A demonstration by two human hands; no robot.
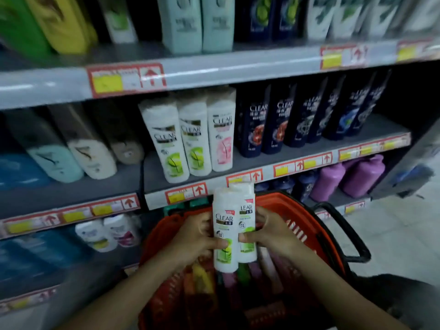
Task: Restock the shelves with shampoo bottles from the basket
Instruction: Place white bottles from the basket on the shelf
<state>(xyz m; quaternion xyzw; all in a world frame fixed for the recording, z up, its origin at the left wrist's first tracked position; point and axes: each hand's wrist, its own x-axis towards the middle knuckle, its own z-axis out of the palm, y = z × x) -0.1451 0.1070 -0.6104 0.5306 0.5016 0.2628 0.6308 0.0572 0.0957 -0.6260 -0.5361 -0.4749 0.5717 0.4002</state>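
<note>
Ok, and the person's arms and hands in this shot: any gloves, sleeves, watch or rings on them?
None that show. The left hand and right hand are bare, with no gloves, rings or watch. Both forearms are bare down to the frame's bottom edge, so no sleeve is in view.

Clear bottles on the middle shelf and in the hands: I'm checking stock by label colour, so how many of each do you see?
White with green label, on the shelf: 2
White with pink label, on the shelf: 1
Dark blue, front row on the shelf: 5
White with green label, one in the left hand, one in the right hand: 2
Total: 10
</note>
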